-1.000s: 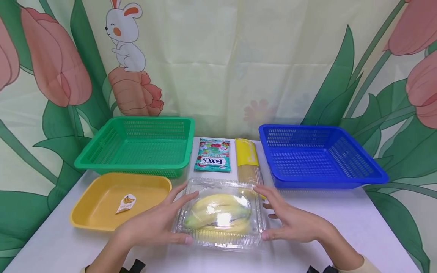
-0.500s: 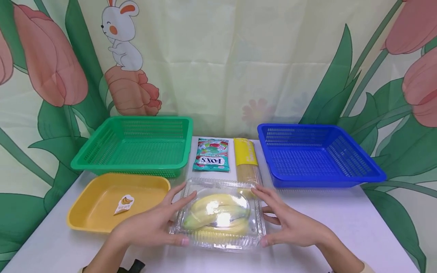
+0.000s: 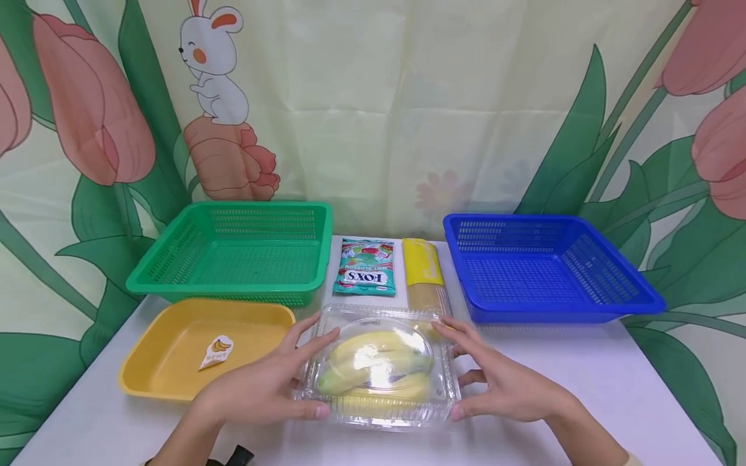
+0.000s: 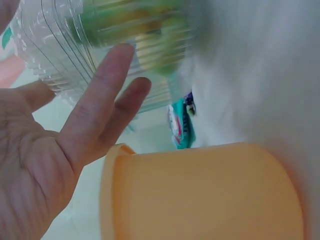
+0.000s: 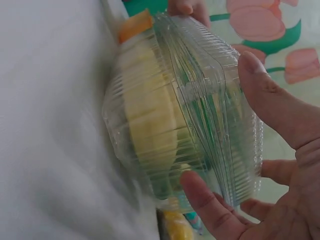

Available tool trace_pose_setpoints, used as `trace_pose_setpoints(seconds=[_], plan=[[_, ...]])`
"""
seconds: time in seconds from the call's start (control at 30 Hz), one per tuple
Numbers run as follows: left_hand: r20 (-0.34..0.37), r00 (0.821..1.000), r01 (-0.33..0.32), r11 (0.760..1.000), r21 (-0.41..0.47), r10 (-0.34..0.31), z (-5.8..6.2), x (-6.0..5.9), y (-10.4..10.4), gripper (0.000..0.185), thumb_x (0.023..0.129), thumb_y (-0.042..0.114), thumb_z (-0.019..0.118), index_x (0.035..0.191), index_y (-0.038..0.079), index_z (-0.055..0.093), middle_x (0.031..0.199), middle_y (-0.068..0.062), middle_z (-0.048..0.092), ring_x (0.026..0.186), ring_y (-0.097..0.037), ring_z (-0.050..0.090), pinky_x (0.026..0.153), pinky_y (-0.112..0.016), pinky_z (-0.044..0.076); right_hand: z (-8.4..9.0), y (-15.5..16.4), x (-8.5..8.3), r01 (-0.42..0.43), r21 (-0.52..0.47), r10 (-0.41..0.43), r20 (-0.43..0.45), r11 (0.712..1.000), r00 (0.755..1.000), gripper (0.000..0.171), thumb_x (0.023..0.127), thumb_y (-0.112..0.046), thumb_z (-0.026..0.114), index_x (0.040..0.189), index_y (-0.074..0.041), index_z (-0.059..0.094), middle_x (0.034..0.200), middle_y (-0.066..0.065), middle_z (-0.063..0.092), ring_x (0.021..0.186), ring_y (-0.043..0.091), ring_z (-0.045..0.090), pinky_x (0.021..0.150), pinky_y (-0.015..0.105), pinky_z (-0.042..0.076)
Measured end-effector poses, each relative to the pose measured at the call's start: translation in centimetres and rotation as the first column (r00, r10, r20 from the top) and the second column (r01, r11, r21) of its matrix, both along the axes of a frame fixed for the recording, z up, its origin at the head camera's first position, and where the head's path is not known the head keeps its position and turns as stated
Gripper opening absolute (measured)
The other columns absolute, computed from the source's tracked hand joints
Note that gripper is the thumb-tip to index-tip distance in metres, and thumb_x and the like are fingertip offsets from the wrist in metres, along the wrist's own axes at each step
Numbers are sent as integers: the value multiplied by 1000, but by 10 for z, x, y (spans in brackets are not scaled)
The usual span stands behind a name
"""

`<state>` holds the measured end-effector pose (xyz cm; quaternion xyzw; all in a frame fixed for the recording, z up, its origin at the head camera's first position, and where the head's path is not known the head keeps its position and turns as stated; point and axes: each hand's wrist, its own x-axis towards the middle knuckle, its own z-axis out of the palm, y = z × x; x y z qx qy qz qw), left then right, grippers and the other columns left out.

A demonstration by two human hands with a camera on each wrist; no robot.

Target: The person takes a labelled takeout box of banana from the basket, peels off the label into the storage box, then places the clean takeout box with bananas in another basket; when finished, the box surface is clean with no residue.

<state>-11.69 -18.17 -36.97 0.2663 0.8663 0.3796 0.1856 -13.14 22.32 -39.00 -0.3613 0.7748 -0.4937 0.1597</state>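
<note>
A clear plastic clamshell box (image 3: 449,369) with yellow-green bananas (image 3: 373,362) inside is at the front middle of the white table. My left hand (image 3: 265,385) holds its left side, thumb at the front corner and index finger over the lid. On the opposite side my right hand (image 3: 504,382) holds the box, its thumb by the front corner and its fingers spread along the side. In the right wrist view the box's ribbed wall and folded rim show between thumb and fingers. Fingers (image 4: 107,82) of the left hand reach along the box's side in the left wrist view.
A yellow tray (image 3: 163,353) with a banana sticker stands left of the box, before a green basket (image 3: 233,285). Behind the box lie a teal FOX'S candy bag (image 3: 365,266) and a yellow-and-brown noodle packet (image 3: 423,265). At the right is a blue basket (image 3: 559,307).
Both hands stay on the box, which has barely moved. The lower fingers of the right hand have spread a little along its side. The head view has shifted slightly.
</note>
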Motion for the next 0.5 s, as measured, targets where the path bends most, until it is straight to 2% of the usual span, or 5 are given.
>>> trace_pose_setpoints(seconds=[0.13,0.27,0.37,0.5], plan=[[9,1000,-25,999,29,25,4,2,-1,94,86,50,81,162,42,26,171,-3,-5,139,-30,42,90,-25,56,6,2,-2,3,10,-3,-29,1000,1000,110,82,-7,86,166,-16,15,170,6,3,134,16,43,92,34,57],[-10,999,-42,996,72,43,7,4,-2,95,85,46,83,162,39,27,171,-1,-5,139,-30,42,89,-25,57,14,3,-4,13,18,-12,-69,1000,998,112,81,-7,87,166,-16,15,170,7,7,133,15,44,93,34,57],[-48,997,-56,993,106,61,9,5,-3,95,84,44,84,162,37,30,171,1,-3,124,-24,54,86,-26,57,20,3,-6,25,25,-23,-81,999,996,112,80,-7,87,166,-17,15,169,7,7,132,14,43,93,34,57],[-121,988,-77,985,152,96,11,3,-5,92,84,43,85,160,39,33,171,4,1,95,-17,64,80,-28,57,29,-2,-12,23,16,-22,-99,1000,995,110,82,-7,87,166,-17,16,170,7,7,131,14,44,94,34,57]])
